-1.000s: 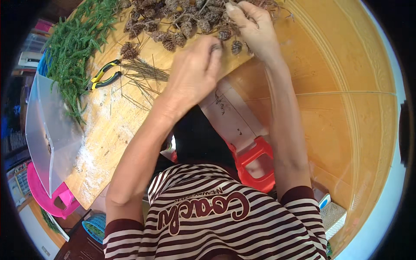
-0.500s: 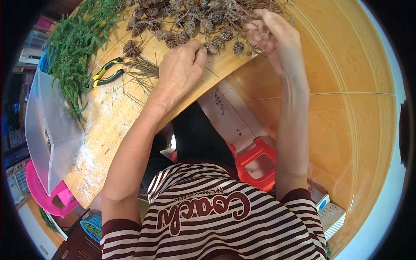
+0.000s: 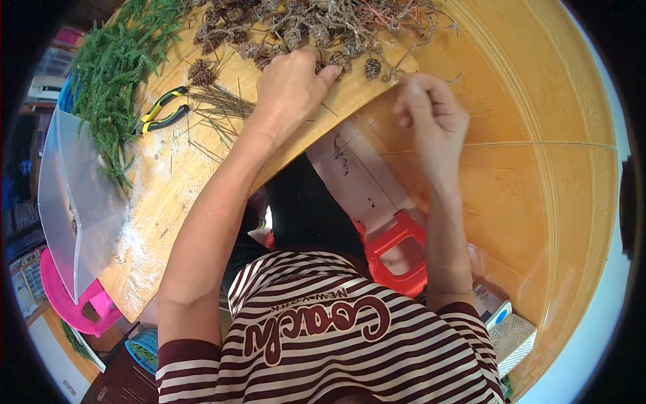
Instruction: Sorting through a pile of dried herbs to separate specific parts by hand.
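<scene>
A heap of brown pine cones on dry twigs covers the far part of the wooden table. My left hand rests at the heap's near edge, its fingers curled round a pine cone that shows between thumb and forefinger. Off the table's right edge, my right hand hangs in the air with its fingers bent in and pressed together. Motion smears it somewhat, and whatever it may hold is hidden. Left of my left hand lie loose thin brown stems and a single pine cone.
Yellow-and-black pliers lie on the wooden table, beside green fir-like sprigs. A translucent plastic bin stands at the left edge, above a pink stool. Below, a red stool is near my legs.
My right hand has drawn back from the twigs toward me, past the table edge, and its fingers have curled in. My left hand has shifted slightly farther into the pine cones.
</scene>
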A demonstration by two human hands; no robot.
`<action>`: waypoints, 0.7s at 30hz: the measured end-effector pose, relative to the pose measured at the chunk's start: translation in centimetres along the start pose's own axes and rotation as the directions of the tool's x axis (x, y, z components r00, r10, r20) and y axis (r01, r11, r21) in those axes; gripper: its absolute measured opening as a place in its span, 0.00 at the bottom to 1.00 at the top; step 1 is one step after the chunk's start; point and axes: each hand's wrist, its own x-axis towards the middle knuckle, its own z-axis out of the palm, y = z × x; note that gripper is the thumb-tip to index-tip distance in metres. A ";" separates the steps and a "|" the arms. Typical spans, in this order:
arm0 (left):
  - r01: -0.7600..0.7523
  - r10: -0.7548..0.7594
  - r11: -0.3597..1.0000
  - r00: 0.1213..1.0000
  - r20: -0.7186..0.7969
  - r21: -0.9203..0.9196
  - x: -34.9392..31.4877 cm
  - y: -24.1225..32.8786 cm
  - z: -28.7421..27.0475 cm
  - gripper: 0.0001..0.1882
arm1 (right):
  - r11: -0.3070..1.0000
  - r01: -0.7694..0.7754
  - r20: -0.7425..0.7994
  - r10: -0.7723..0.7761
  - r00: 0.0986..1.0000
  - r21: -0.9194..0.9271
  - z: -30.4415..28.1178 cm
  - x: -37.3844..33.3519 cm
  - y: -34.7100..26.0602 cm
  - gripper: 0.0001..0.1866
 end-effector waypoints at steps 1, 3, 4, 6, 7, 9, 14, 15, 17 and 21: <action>-0.004 0.004 0.998 1.000 0.010 -0.064 0.0 -0.1 -0.1 0.17 | 0.998 0.002 0.062 0.002 0.998 -0.059 0.5 0.0 0.0 0.09; -0.006 0.009 0.992 1.000 0.022 -0.126 -0.1 -0.1 -0.8 0.17 | 0.996 0.028 0.109 -0.019 0.994 -0.090 1.3 0.5 0.1 0.09; 0.102 -0.077 0.966 0.991 0.111 -0.238 -0.3 0.0 -1.5 0.16 | 0.991 0.057 0.159 -0.037 0.987 -0.118 1.7 1.0 0.2 0.09; 0.331 -0.213 0.846 0.928 0.305 -0.419 -0.8 0.0 -2.8 0.15 | 0.986 0.087 0.211 -0.055 0.976 -0.143 2.7 2.0 0.3 0.09; 0.333 -0.215 0.846 0.928 0.304 -0.418 -0.9 -0.3 -2.8 0.15 | 0.957 0.186 0.249 -0.129 0.960 -0.224 3.3 2.7 0.4 0.09; 0.361 -0.205 0.723 0.926 0.316 -0.589 -1.2 -1.0 -2.4 0.15 | 0.851 0.381 0.341 -0.259 0.904 -0.363 4.3 4.0 0.7 0.10; 0.310 -0.168 0.714 0.946 0.276 -0.628 -1.6 -1.3 -2.6 0.13 | 0.469 0.520 0.534 -0.117 0.838 -0.714 5.1 6.5 0.9 0.12; 0.310 -0.167 0.713 0.946 0.278 -0.629 -1.6 -1.2 -2.7 0.13 | 0.431 0.573 0.572 -0.148 0.807 -0.697 5.2 6.7 1.0 0.12; 0.329 -0.181 0.737 0.938 0.297 -0.591 -1.4 -1.0 -2.9 0.13 | 0.348 0.674 0.647 -0.207 0.733 -0.652 5.4 7.1 1.3 0.12; 0.360 -0.195 0.723 0.925 0.326 -0.589 -1.5 -0.9 -2.6 0.12 | 0.212 0.760 0.686 -0.332 0.647 -0.615 5.6 7.6 2.4 0.09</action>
